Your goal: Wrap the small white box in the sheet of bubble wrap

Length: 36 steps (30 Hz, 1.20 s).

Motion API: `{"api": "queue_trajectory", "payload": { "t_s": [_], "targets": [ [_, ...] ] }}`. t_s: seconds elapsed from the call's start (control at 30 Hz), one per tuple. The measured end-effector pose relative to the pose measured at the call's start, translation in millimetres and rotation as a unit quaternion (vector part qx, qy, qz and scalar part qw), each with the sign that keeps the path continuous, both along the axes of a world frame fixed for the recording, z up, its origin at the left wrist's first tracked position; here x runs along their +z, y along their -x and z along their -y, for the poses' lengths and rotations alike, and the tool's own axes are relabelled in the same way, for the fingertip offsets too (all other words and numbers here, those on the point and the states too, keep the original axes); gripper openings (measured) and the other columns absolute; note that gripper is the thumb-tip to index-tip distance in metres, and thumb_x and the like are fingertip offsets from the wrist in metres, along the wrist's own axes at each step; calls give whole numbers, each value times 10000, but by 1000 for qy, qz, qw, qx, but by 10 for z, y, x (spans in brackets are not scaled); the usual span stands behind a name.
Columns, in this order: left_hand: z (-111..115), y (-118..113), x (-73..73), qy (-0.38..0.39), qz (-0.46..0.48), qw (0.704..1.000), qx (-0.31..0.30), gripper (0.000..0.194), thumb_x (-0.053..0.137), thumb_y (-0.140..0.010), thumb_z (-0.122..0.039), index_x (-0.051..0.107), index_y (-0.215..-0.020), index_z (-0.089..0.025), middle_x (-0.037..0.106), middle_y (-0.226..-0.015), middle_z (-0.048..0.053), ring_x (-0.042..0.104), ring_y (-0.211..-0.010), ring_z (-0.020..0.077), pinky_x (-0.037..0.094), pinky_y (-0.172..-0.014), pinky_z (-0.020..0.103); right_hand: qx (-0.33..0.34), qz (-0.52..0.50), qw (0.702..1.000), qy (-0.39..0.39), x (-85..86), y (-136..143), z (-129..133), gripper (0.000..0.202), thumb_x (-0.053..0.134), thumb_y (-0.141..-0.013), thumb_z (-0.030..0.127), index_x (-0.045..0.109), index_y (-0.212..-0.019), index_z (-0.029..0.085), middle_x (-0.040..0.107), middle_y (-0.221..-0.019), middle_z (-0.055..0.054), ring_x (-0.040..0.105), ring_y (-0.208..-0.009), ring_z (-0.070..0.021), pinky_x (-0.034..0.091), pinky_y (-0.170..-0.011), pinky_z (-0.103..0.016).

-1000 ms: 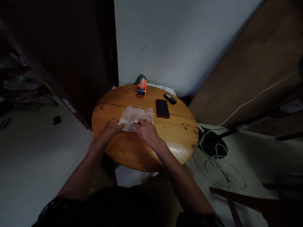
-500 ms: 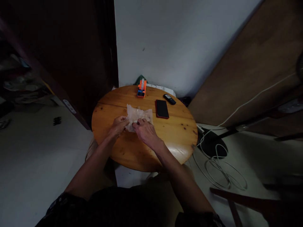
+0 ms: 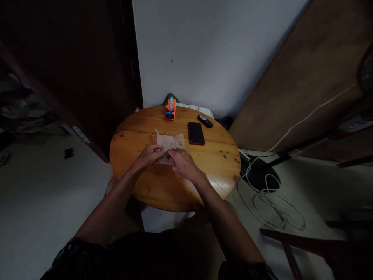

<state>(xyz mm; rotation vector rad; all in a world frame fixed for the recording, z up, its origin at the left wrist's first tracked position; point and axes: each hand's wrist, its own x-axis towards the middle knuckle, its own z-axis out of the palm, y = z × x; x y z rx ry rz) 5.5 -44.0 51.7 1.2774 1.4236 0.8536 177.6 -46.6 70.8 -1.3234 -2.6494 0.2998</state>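
Observation:
A sheet of clear bubble wrap (image 3: 171, 140) lies on the round wooden table (image 3: 215, 163). At its lower left, my left hand (image 3: 150, 154) is closed on the edge of the wrap, thumb and fingers together. My right hand (image 3: 182, 161) rests over the lower right part with its fingers curled and pressed down on the wrap. The two hands' fingertips are close to each other, and anything small between them is too hidden to make out.
Behind the wrap stands an orange and blue tape dispenser (image 3: 170, 109). A red-edged dark phone (image 3: 196, 133) and a black remote-like handset (image 3: 205, 121) lie to the right. A pale cable (image 3: 268, 194) coils on the floor at right.
My left hand has moved right along the wrap, nearer my right hand. The wrap's left part is less spread out. The whole view has shifted slightly.

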Motion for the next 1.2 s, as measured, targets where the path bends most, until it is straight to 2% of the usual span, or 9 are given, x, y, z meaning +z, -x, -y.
{"api": "queue_trajectory", "payload": {
  "t_s": [0.07,0.17,0.3,0.43,0.53,0.7,0.97,1.07,1.2],
  "targets": [
    [-25,-24,-11,-50,-99,994,-23,367,577,-732,-279,698,-1030,-103,563,-652,-28,491,-569,100,364,-547,211,1,-18,1000,6,-27,-21,-5,377,495,-825,26,702,-1106,169,748,-1041,-88,654,-978,-223,445,-844,-307],
    [-75,-66,-13,-102,-253,960,-63,292,585,-752,-277,728,-955,-122,598,-687,-13,526,-646,125,354,-586,220,-18,-89,996,-3,-81,-111,-1,354,474,-836,35,712,-1054,179,748,-1022,-70,659,-971,-202,448,-875,-295],
    [-96,-101,54,-115,-374,914,-110,244,597,-785,-274,730,-959,-164,687,-805,23,600,-756,169,369,-633,244,-173,-152,973,-32,-179,-354,22,271,481,-916,155,690,-1089,157,732,-1072,-93,666,-963,-210,467,-867,-311],
    [-72,-126,176,-104,-428,886,-144,187,582,-822,-286,725,-903,-196,713,-845,44,635,-798,196,382,-659,259,-281,-111,952,44,-233,-535,62,393,575,-937,364,627,-1257,142,730,-1141,-116,692,-950,-232,484,-830,-323],
    [-68,-138,261,-100,-452,871,-166,160,589,-830,-287,720,-869,-204,718,-860,63,649,-816,219,389,-672,276,-294,-101,945,106,-241,-515,69,554,584,-936,453,546,-1380,125,759,-1084,-116,704,-1009,-259,488,-854,-333],
    [-103,-105,282,-126,-436,869,-196,150,598,-834,-288,721,-844,-203,701,-884,58,640,-814,208,385,-658,274,-318,-107,936,110,-351,-376,-37,697,616,-897,482,460,-1469,117,755,-1060,-127,702,-1024,-272,498,-845,-340],
    [-178,-36,106,-145,-385,891,-195,198,607,-814,-296,741,-931,-209,686,-861,33,611,-769,189,378,-645,264,-284,-311,902,99,-756,-357,-229,685,601,-796,312,456,-1443,143,663,-811,1,614,-734,-176,481,-667,-279],
    [-182,-56,132,-134,-392,887,-203,190,604,-808,-292,742,-896,-195,695,-839,51,620,-756,200,373,-632,271,-294,-339,891,77,-752,-302,-228,675,581,-755,260,478,-1413,148,601,-733,36,577,-689,-165,461,-643,-267],
    [-183,-93,150,-132,-399,886,-196,182,627,-793,-281,750,-895,-193,719,-879,74,655,-827,219,399,-648,267,-275,-380,879,83,-668,-177,-213,662,595,-771,288,483,-1403,129,615,-756,24,570,-677,-156,460,-633,-263]
  ]
}}
